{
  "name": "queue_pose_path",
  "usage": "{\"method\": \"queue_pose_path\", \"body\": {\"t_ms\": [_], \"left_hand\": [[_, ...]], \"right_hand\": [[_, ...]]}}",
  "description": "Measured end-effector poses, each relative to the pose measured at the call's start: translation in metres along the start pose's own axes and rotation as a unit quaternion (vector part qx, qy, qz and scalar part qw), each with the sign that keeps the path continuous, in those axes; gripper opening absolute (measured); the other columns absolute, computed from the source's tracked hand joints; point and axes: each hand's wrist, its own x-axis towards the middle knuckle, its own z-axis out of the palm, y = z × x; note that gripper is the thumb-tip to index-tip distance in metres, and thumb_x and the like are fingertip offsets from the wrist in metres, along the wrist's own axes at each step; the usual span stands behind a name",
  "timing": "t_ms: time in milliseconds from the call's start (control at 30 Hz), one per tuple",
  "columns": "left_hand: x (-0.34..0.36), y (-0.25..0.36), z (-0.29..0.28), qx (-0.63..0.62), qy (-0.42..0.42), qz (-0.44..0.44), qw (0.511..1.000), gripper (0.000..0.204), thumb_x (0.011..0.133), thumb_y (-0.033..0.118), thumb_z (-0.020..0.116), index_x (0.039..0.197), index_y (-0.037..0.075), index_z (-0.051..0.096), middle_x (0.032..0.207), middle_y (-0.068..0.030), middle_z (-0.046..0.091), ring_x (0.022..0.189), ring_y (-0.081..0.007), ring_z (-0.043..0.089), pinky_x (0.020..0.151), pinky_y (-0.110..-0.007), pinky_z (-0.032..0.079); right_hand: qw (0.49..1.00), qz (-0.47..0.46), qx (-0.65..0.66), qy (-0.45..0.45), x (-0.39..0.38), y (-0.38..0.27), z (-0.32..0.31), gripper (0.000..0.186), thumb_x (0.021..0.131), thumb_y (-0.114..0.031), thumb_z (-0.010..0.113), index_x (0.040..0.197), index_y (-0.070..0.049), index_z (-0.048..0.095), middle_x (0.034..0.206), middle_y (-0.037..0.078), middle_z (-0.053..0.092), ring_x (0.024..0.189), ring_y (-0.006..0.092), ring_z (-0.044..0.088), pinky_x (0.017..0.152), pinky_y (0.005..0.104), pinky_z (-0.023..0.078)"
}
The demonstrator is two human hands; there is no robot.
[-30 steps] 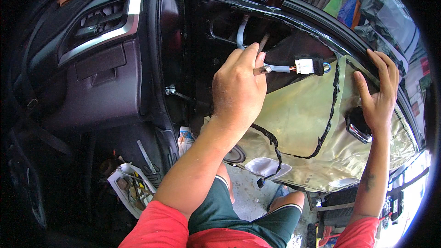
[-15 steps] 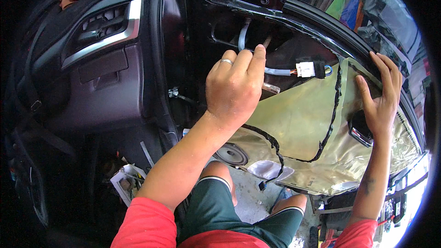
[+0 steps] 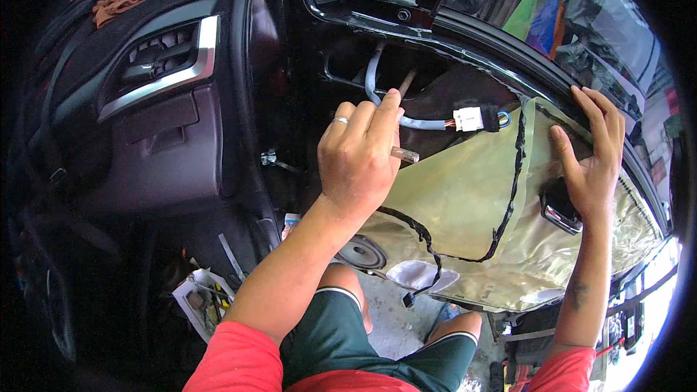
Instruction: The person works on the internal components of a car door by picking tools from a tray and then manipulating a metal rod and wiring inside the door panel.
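My left hand (image 3: 359, 141) is closed, with the clear, cylindrical end of a tool (image 3: 405, 154) sticking out beside the palm. The rest of that tool is hidden in the fist. At the index fingertip a thin brownish rod (image 3: 408, 83) runs up into the dark door opening; whether it belongs to the tool I cannot tell. A grey-sleeved cable (image 3: 425, 124) passes behind the fingers to a white plug (image 3: 468, 119). My right hand (image 3: 595, 156) has its fingers spread against the door's upper edge, above the inner handle (image 3: 563, 214).
The stripped car door carries yellowish plastic sheeting (image 3: 450, 203), a black wiring strand (image 3: 518, 181) and a round speaker (image 3: 361, 252). The dashboard (image 3: 174, 152) stands at left. A white box of tools (image 3: 200, 301) lies below it. The window glass (image 3: 559, 22) slopes at upper right.
The whole view has shifted slightly, so the door sits a little further left. My left hand has lowered slightly against the cable and plug. My right hand stays on the door edge.
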Motion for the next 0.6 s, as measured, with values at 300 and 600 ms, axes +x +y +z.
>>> {"method": "queue_pose_path", "body": {"t_ms": [300, 600], "left_hand": [[0.002, 0.001, 0.0, -0.005, -0.006, -0.017, 1.0, 0.025, 0.089, 0.003, 0.078, 0.113, -0.003, 0.075, 0.081, -0.0138, 0.065, 0.07, -0.0305, 0.06, 0.064, -0.042, 0.051], [0.02, -0.003, -0.009, 0.084, -0.042, 0.089, 0.992, 0.028, 0.085, 0.006, 0.074, 0.112, 0.0, 0.074, 0.081, -0.0085, 0.06, 0.074, -0.0265, 0.058, 0.064, -0.037, 0.051]], "right_hand": [[1.0, 0.0, -0.005, 0.001, -0.001, -0.001, 0.001, 0.053, 0.087, -0.026, 0.082, 0.137, -0.01, 0.07, 0.137, 0.014, 0.064, 0.128, 0.0334, 0.057, 0.114, 0.0445, 0.042], [1.0, 0.003, 0.006, -0.004, -0.002, 0.001, 0.0, 0.054, 0.087, -0.025, 0.082, 0.137, -0.009, 0.069, 0.138, 0.015, 0.064, 0.13, 0.0337, 0.057, 0.116, 0.0444, 0.041]]}}
